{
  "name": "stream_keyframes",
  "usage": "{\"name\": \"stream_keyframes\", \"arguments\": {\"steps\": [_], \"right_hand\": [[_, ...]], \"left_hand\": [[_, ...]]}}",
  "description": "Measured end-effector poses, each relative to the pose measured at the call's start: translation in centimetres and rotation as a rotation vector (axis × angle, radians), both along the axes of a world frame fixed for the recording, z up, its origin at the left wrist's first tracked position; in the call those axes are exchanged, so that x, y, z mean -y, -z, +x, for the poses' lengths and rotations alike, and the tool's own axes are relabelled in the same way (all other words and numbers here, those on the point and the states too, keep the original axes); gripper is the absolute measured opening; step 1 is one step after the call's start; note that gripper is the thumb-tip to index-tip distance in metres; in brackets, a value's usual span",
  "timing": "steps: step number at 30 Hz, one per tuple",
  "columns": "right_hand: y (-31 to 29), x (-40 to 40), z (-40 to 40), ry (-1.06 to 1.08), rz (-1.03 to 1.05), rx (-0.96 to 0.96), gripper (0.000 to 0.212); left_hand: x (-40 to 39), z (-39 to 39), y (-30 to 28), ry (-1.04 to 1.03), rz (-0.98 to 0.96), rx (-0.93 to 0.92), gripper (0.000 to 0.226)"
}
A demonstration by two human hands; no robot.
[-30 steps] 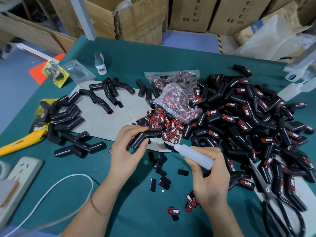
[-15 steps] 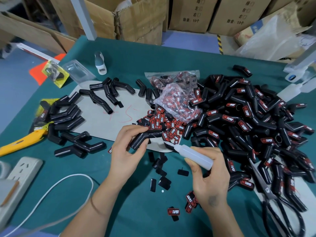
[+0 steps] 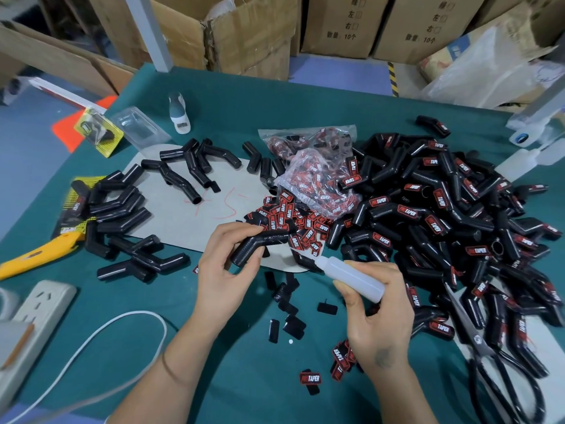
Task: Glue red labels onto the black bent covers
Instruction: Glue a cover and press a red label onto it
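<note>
Left of the glue bottle (image 3: 351, 275), the left hand (image 3: 227, 270) pinches a bare bent cover (image 3: 260, 244) above the desk (image 3: 244, 377). Nothing has shifted; glue seems pending. The right hand (image 3: 377, 319) wraps the bottle, nozzle near the red labels (image 3: 293, 220).

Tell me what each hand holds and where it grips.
The left hand holds a black bent cover by its lower leg, near the bend. The right hand grips the glue bottle around its body, nozzle toward the cover.
</note>
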State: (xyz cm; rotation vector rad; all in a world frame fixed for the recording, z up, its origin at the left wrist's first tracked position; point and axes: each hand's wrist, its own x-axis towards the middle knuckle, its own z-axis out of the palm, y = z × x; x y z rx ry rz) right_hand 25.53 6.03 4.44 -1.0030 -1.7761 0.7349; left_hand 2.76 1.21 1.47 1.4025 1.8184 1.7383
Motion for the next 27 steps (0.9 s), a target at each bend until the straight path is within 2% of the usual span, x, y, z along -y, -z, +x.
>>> {"name": "stream_keyframes", "arguments": {"steps": [27], "right_hand": [[0.38, 0.24, -0.21, -0.052, 0.044, -0.023, 0.026]], "left_hand": [[-0.11, -0.03, 0.33, 0.048, 0.018, -0.029, 0.035]]}}
